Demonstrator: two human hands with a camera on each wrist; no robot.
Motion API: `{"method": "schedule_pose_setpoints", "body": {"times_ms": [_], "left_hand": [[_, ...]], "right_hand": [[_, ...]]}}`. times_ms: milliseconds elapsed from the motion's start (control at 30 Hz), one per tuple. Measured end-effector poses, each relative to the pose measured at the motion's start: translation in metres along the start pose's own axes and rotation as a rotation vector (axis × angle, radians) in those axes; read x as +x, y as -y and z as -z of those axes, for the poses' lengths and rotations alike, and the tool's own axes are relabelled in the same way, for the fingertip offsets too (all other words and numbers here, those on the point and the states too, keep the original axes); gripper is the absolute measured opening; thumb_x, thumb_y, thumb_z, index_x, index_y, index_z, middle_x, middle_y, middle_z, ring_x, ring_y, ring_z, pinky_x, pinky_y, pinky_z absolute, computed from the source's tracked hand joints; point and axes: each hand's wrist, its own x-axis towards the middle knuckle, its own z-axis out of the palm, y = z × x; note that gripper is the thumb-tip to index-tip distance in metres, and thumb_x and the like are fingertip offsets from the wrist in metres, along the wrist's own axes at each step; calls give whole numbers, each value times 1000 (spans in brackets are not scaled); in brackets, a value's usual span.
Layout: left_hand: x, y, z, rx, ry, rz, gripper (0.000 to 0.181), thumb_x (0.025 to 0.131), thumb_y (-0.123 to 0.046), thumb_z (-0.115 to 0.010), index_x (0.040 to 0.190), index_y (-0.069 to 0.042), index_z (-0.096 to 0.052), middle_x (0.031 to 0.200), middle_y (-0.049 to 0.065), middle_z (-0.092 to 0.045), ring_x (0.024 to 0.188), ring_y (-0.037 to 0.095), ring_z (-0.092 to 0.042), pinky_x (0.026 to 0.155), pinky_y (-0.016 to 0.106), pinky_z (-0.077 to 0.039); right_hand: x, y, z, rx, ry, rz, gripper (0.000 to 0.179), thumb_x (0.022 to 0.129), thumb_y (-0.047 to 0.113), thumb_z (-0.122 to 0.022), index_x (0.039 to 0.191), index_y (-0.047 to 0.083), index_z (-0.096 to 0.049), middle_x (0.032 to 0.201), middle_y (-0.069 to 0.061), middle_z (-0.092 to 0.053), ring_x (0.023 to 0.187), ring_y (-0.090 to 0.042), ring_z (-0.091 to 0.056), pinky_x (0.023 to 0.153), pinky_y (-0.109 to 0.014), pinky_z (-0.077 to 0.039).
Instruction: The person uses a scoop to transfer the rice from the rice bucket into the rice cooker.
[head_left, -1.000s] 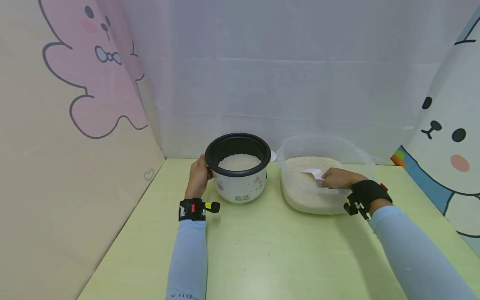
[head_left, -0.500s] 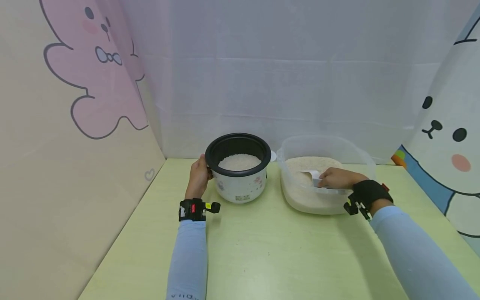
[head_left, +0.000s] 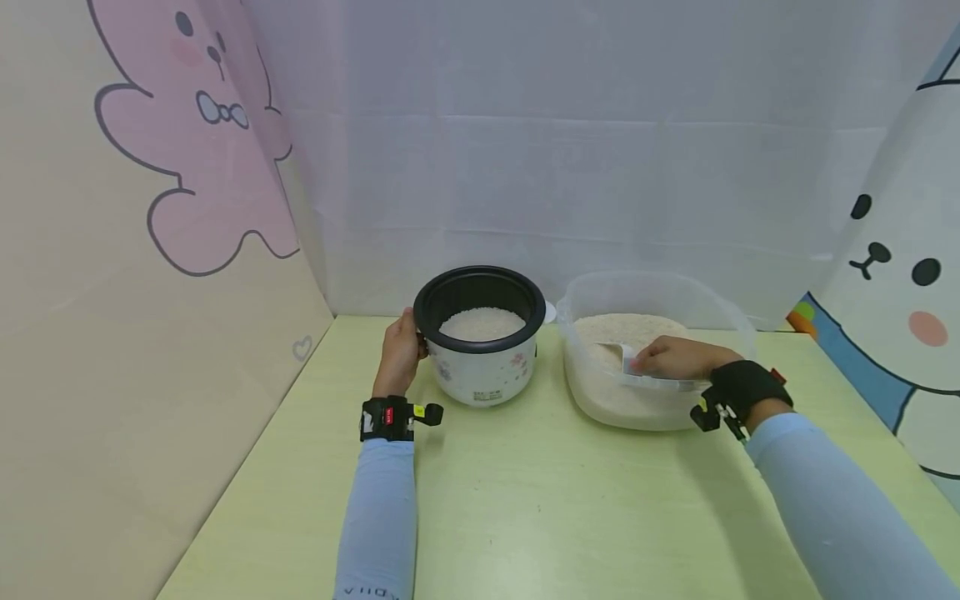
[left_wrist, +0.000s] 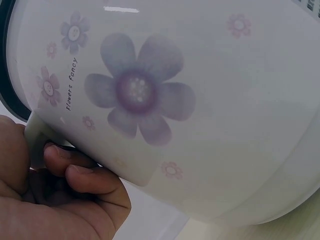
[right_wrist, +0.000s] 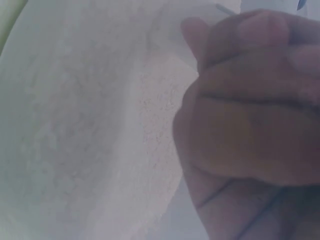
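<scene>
My left hand (head_left: pixel 399 354) grips the side handle (left_wrist: pixel 37 137) of a white, flower-printed rice cooker (head_left: pixel 483 377) with its fingers curled round it. White rice (head_left: pixel 482 324) lies inside the cooker's black pot. On the right, my right hand (head_left: pixel 675 358) reaches over the rim of a clear plastic tub (head_left: pixel 652 286) and holds a white scoop (head_left: pixel 627 358). The scoop's mouth sits in the tub's rice (head_left: pixel 600 332), partly sunk. In the right wrist view, my curled fingers (right_wrist: pixel 240 135) hide most of the scoop's handle.
Both containers stand side by side near the back of a pale green table (head_left: pixel 510 500). A white curtain (head_left: pixel 547 183) hangs right behind them. Printed panels with cartoon animals flank the table on the left and right.
My right hand has shifted slightly left with the scoop, which has turned and sunk deeper into the tub's rice. My left hand stays on the cooker's handle.
</scene>
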Motion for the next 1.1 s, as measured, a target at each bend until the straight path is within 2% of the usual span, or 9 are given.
{"method": "schedule_pose_setpoints", "body": {"times_ms": [167, 267, 367, 433, 500, 567, 667, 867, 1100], "left_hand": [[0, 0, 0, 1, 7, 4, 45, 113, -38, -35, 79, -13, -51, 69, 2, -42, 62, 19, -41, 63, 32, -37], [-1, 2, 0, -3, 5, -13, 46, 112, -42, -37, 79, -13, -51, 68, 1, -41, 61, 18, -41, 62, 31, -36], [-2, 2, 0, -6, 0, -31, 47, 110, -46, -40, 78, -13, -50, 67, 1, -41, 60, 17, -40, 61, 29, -35], [-3, 2, -1, -4, -3, -41, 48, 109, -47, -41, 78, -13, -50, 67, 1, -41, 60, 16, -40, 60, 29, -35], [-3, 3, -1, -4, -6, -49, 47, 110, -47, -41, 78, -13, -50, 67, 0, -41, 60, 16, -40, 60, 28, -36], [-3, 3, -2, -4, -12, -52, 47, 110, -47, -41, 78, -13, -50, 68, 0, -41, 60, 15, -40, 60, 28, -36], [-3, 2, -2, -8, -15, -51, 47, 110, -46, -41, 78, -13, -50, 67, 0, -41, 60, 15, -40, 59, 28, -36], [-3, 2, -1, -5, -13, -44, 47, 110, -46, -41, 78, -13, -49, 66, 0, -40, 59, 15, -40, 60, 28, -36], [-3, 3, -2, -13, -14, -45, 46, 110, -45, -40, 79, -13, -49, 66, 0, -40, 59, 15, -40, 60, 28, -36]], "right_hand": [[0, -2, 0, 82, 10, 27, 48, 111, 26, -45, 136, -13, -55, 143, -33, -50, 135, -51, -45, 109, -57, -40], [0, -3, -1, 177, 15, 61, 43, 111, 21, -43, 134, -13, -57, 142, -31, -52, 130, -41, -53, 109, -49, -43], [-1, -4, 0, 248, 10, 75, 41, 112, 19, -42, 131, -12, -60, 135, -24, -58, 90, -18, -63, 93, -36, -52], [-3, -4, 2, 263, 2, 76, 41, 112, 21, -42, 130, -11, -60, 123, -18, -63, 66, -9, -50, 74, -29, -50], [-4, -3, 2, 282, -3, 82, 42, 112, 22, -42, 129, -12, -60, 99, -11, -64, 52, -9, -35, 59, -28, -42], [-5, -3, 3, 293, -5, 98, 44, 112, 23, -41, 128, -13, -59, 78, -5, -56, 50, -8, -33, 53, -28, -37], [-5, -4, 3, 301, -23, 106, 44, 113, 25, -40, 126, -12, -59, 64, -1, -45, 47, -9, -33, 49, -27, -35], [-6, -5, 2, 321, -62, 110, 45, 113, 29, -39, 124, -9, -60, 64, -1, -47, 47, -8, -34, 47, -25, -33], [-9, -8, 4, 449, -52, 156, 42, 113, 26, -36, 120, -7, -61, 67, 2, -49, 46, -7, -35, 44, -29, -32]]}}
